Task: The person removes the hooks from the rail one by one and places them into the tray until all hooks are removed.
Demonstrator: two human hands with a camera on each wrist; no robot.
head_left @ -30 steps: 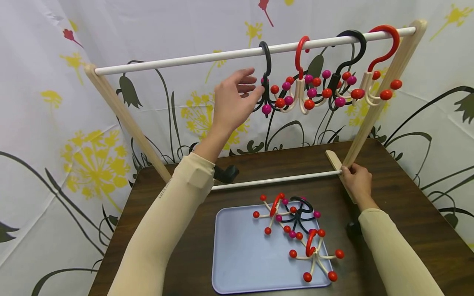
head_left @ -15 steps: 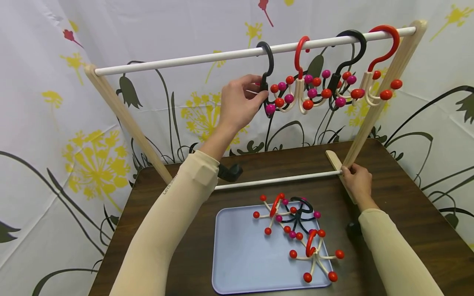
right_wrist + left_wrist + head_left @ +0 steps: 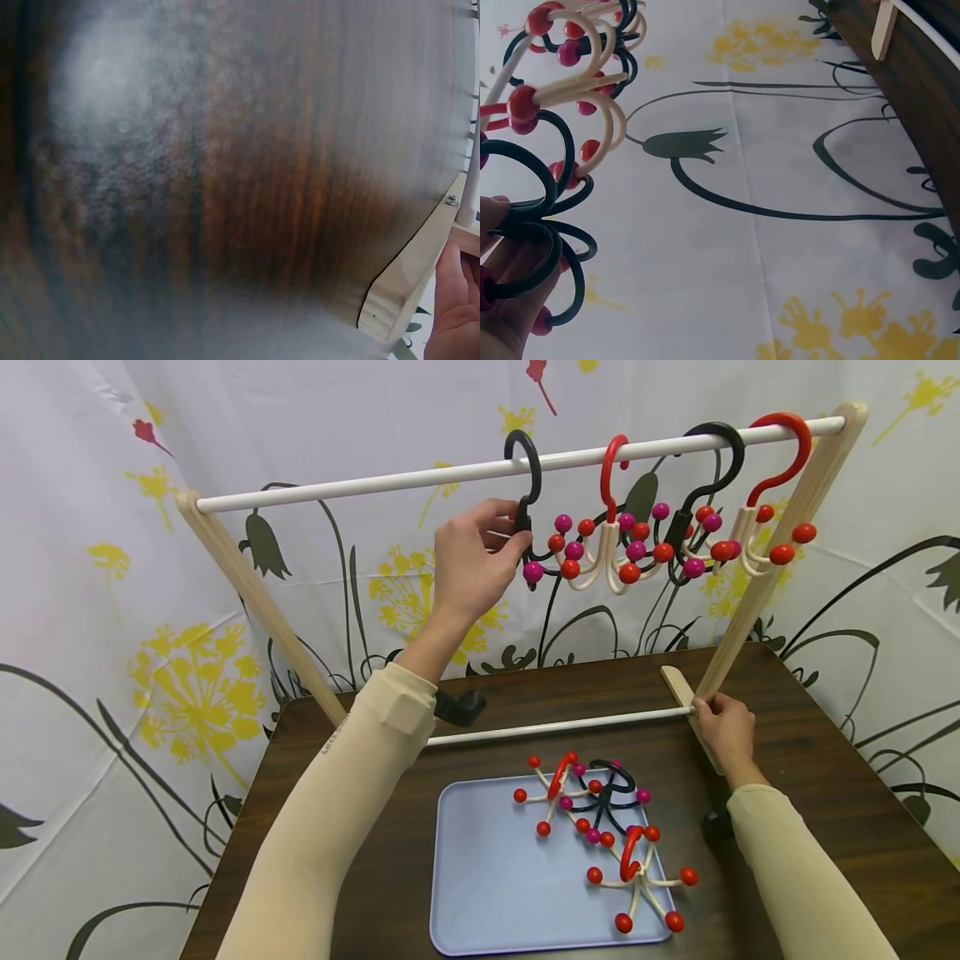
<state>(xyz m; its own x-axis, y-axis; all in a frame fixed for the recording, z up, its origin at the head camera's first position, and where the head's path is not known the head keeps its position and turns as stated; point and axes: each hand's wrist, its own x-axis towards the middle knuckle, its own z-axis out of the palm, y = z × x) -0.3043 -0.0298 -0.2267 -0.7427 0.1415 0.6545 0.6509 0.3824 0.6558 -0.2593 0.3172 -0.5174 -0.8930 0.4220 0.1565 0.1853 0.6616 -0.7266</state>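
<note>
Reaching up to the top middle of the frame, the person's left hand [image 3: 476, 564] pinches the neck of a black hanger [image 3: 524, 510], thumb on the near side and fingers bent behind it, so the gap is closed down to the hanger's thickness. That hanger's hook arches over the white upper rod [image 3: 337, 487]; from where I stand I can't tell whether it bears on it. At the left edge of the left wrist view, its curled black arms and magenta balls crowd around the fingers. Along the rod toward the upper right hang a cream hanger with a red hook [image 3: 611, 535], another black one [image 3: 679, 527] and, nearest the right post [image 3: 765, 560], a second cream one with a red hook [image 3: 746, 527]. Right of centre, the right hand [image 3: 726, 735] grips the bottom of that post, thumb and fingers bent in on the wood just above the flat foot [image 3: 677, 685], by the end of the lower rod [image 3: 555, 727]. At bottom centre a pale blue tray [image 3: 480, 868] sits on the dark brown table [image 3: 810, 752], with three more hangers bunched along its right side: red-hooked [image 3: 557, 781], black [image 3: 606, 797] and red-hooked again [image 3: 639, 872], this last one poking over the rim.
</note>
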